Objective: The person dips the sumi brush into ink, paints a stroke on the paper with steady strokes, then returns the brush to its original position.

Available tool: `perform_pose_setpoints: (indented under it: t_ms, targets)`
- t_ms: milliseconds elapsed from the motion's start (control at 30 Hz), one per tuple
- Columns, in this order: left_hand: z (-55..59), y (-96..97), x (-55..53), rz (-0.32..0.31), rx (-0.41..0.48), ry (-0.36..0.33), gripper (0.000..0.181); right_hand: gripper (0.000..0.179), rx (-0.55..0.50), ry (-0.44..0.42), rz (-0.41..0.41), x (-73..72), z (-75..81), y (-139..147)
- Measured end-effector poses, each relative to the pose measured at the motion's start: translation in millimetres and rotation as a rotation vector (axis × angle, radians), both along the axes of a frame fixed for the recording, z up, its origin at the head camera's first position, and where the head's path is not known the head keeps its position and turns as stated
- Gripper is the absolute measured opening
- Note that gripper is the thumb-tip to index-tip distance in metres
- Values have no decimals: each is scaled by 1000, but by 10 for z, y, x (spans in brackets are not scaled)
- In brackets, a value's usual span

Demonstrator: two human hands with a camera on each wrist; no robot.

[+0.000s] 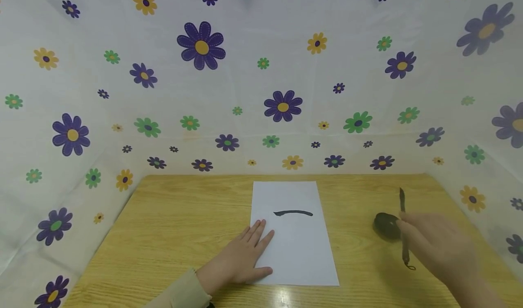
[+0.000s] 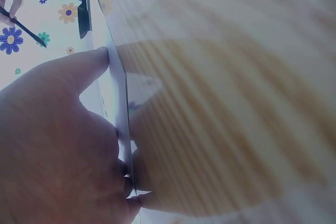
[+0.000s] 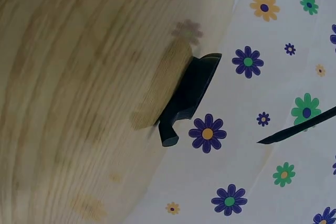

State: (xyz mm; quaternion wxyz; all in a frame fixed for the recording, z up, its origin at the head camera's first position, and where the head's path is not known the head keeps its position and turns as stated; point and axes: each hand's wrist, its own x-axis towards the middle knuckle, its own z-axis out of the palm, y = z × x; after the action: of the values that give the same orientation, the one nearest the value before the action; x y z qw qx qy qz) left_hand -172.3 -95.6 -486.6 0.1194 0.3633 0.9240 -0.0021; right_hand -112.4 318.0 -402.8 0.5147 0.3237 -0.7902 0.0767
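My left hand (image 1: 247, 255) lies flat with spread fingers on the left side of a white sheet of paper (image 1: 298, 258). A single dark, slightly arched brush stroke (image 1: 294, 213) runs across the sheet's upper half. On the right, my right hand (image 1: 443, 249) pinches a dark ink brush (image 1: 402, 201) by its handle, a small cord loop hanging at the near end. The pointed black tip (image 3: 275, 137) is clear of the table in the right wrist view. Just left of that hand sits a black ink dish (image 1: 385, 226); its stubby projection (image 3: 168, 135) shows in the right wrist view.
The wooden table (image 1: 175, 217) has a shiny surface that mirrors things on it. White cloth (image 1: 245, 85) printed with purple, yellow and green flowers hangs behind the table and along both sides.
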Motion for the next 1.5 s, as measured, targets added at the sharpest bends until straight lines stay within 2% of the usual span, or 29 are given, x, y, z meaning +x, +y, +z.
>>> perform_pose_setpoints:
  t_ms: [33,100,400,700,1000,1300,1500]
  targets:
    - [-1,1,1,1,-2,-1,90,30,58,120,24,-14,-26,14]
    - [0,1,7,2,-3,-2,90,32,80,123,41,-8,-48,34]
    - [9,6,17,-1,-5,-6,89,40,208,27,87,52,-209,225]
    - [17,3,19,0,-10,-1,89,55,377,-117,46,134,-384,465]
    - [47,7,21,-2,-7,-1,89,57,451,-133,24,167,-492,548]
    - [41,3,17,4,1,-4,89,56,556,-160,38,140,-514,537]
    - [53,6,26,1,-2,-1,89,66,619,-193,42,123,-596,582]
